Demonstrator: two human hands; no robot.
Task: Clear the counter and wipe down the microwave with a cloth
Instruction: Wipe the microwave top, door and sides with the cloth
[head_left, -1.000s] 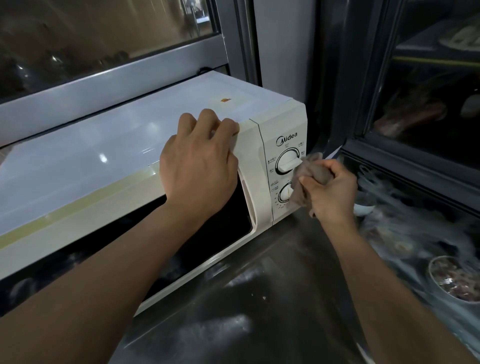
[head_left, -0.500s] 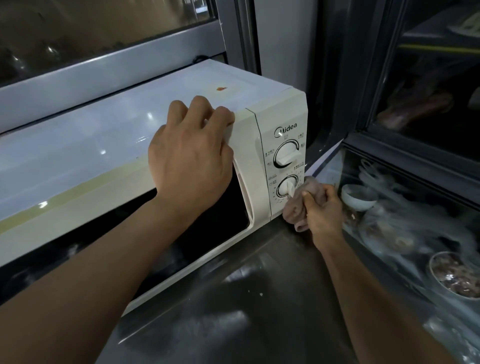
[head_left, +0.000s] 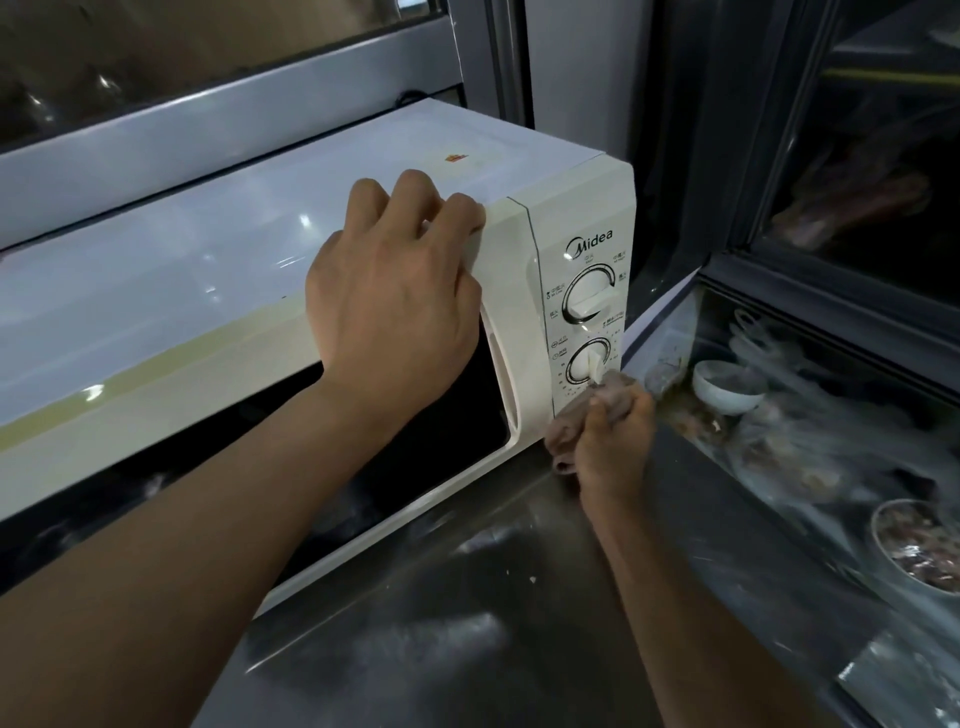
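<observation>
"Midea" brand on microwave (head_left: 571, 218) control panel, above upper dial; small dial labels unreadable.

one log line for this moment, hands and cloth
left hand braces microwave top edge | right hand holds cloth at control panel's bottom, below lower dial
</observation>
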